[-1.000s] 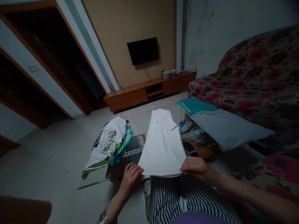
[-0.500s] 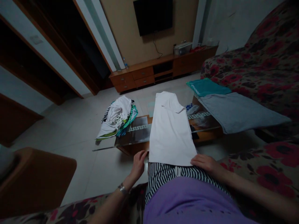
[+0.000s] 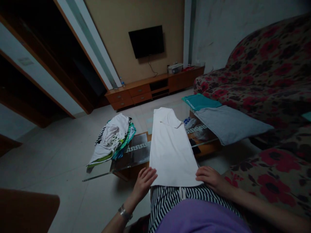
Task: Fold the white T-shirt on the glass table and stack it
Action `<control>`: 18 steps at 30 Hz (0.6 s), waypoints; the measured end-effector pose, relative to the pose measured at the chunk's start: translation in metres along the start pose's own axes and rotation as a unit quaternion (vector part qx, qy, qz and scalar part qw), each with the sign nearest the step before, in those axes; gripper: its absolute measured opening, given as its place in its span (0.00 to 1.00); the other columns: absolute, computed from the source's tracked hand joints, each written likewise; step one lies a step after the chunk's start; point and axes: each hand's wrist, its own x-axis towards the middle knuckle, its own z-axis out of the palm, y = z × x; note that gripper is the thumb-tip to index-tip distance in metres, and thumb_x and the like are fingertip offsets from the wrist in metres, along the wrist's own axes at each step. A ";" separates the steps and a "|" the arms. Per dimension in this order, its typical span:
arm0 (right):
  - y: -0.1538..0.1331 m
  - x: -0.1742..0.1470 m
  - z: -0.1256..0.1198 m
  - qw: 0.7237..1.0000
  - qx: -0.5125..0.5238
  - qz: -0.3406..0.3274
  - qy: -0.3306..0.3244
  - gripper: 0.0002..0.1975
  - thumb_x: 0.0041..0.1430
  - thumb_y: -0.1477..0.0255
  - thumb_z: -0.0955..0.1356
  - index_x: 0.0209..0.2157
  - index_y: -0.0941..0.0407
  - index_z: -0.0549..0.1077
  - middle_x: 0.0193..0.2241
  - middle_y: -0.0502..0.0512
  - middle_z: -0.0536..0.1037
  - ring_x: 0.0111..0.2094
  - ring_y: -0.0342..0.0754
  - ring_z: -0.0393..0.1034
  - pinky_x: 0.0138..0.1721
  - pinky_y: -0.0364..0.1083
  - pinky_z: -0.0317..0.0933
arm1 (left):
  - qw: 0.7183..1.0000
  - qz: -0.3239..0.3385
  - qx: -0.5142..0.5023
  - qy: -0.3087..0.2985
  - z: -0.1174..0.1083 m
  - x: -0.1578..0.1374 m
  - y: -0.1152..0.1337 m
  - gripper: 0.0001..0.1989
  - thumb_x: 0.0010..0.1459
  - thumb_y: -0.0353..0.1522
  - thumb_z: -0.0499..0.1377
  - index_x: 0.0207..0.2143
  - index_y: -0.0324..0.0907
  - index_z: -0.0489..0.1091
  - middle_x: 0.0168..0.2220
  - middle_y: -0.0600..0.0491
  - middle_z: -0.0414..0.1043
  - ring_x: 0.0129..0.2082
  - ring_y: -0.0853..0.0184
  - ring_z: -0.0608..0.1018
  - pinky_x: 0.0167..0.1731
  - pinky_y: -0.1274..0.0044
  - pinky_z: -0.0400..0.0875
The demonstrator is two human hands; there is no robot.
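Far left on the glass table [image 3: 136,155], a heap of clothes [image 3: 112,140] in white, green and teal hangs over the table's left end. Nearer you, your left hand [image 3: 143,182] lies flat with its fingers spread a little, the fingertips touching the near left edge of the white garment [image 3: 170,152]; a bracelet [image 3: 124,213] sits on that wrist. The white garment is folded into a long narrow strip that runs from the far side of the table toward you, its near end resting on your striped trousers [image 3: 175,200]. Your right hand [image 3: 209,177] rests palm down at the garment's near right corner, fingers together and lightly curled against the cloth; you cannot tell whether it pinches the edge. Farther right, a folded grey garment [image 3: 228,124] lies across the table's right end, with a teal garment [image 3: 200,101] just beyond it. The floral sofa [image 3: 267,81] fills the right side.
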 end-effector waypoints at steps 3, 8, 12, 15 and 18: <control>-0.001 0.001 -0.022 0.997 0.064 0.025 -0.027 0.14 0.66 0.73 0.59 0.42 0.55 0.76 0.38 0.59 0.77 0.44 0.49 0.69 0.45 0.51 0.62 | 0.998 0.038 -0.039 -0.018 -0.022 0.002 0.004 0.16 0.65 0.27 0.51 0.55 0.43 0.66 0.54 0.48 0.73 0.61 0.63 0.66 0.61 0.64 0.57; -0.016 0.008 -0.082 0.964 0.196 0.098 -0.152 0.13 0.66 0.68 0.61 0.40 0.55 0.76 0.37 0.58 0.78 0.42 0.49 0.71 0.47 0.49 0.61 | 0.980 0.049 -0.189 -0.036 -0.063 0.020 0.037 0.13 0.63 0.26 0.50 0.49 0.42 0.66 0.50 0.46 0.76 0.56 0.64 0.72 0.58 0.66 0.62; -0.031 0.027 -0.132 0.916 0.292 0.159 -0.226 0.15 0.66 0.64 0.62 0.38 0.55 0.78 0.36 0.57 0.78 0.39 0.47 0.72 0.42 0.45 0.63 | 0.918 -0.042 -0.379 -0.106 -0.107 0.047 0.062 0.12 0.63 0.31 0.51 0.48 0.44 0.67 0.48 0.47 0.76 0.53 0.61 0.74 0.55 0.68 0.65; -0.025 0.053 -0.162 0.901 0.318 0.196 -0.221 0.18 0.65 0.60 0.63 0.37 0.57 0.79 0.35 0.57 0.78 0.38 0.47 0.72 0.41 0.45 0.63 | 0.840 -0.207 -0.490 -0.109 -0.129 0.073 0.055 0.12 0.65 0.34 0.50 0.43 0.43 0.71 0.44 0.48 0.76 0.46 0.63 0.76 0.47 0.73 0.68; 0.000 0.088 -0.182 0.901 0.316 0.225 -0.195 0.20 0.62 0.56 0.64 0.36 0.58 0.78 0.34 0.57 0.77 0.38 0.48 0.71 0.42 0.45 0.62 | 0.753 -0.376 -0.538 -0.049 -0.126 0.104 0.022 0.11 0.63 0.39 0.55 0.36 0.41 0.73 0.35 0.51 0.75 0.36 0.66 0.75 0.37 0.78 0.68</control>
